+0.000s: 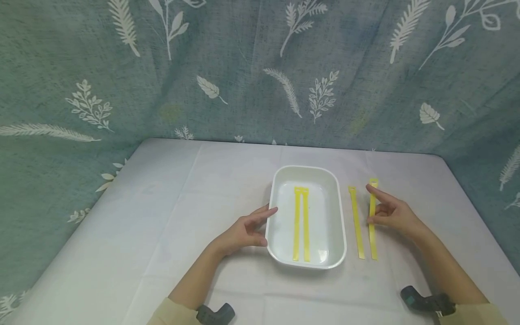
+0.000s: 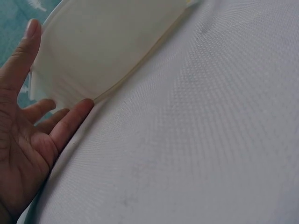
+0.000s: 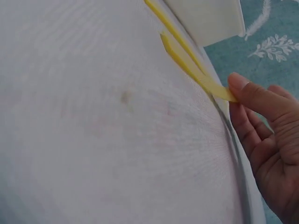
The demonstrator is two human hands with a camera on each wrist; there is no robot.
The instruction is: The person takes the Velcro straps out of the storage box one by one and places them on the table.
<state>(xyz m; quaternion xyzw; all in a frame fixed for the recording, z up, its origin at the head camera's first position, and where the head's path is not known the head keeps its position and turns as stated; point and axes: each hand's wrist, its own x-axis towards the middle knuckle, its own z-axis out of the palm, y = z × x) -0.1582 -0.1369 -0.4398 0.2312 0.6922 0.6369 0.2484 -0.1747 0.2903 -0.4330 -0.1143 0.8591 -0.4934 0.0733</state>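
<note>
A white rectangular tray (image 1: 341, 216) stands on the table with two yellow slotted straps (image 1: 296, 225) lying side by side in it. My left hand (image 1: 243, 232) is at the tray's left side, its fingers fairly straight and touching the wall; the left wrist view shows fingertips against the tray's side (image 2: 117, 42). To the right of the tray, a yellow strap (image 1: 357, 228) lies on the cloth. My right hand (image 1: 394, 214) pinches another yellow strap (image 1: 372, 243) between thumb and finger, also seen in the right wrist view as a tilted yellow strap (image 3: 187, 60).
A white cloth (image 1: 195, 189) covers the table. Behind it hangs a blue-green curtain (image 1: 243, 54) with white leaf prints. Dark devices are worn on both wrists, the right one (image 1: 426, 302) close above the cloth.
</note>
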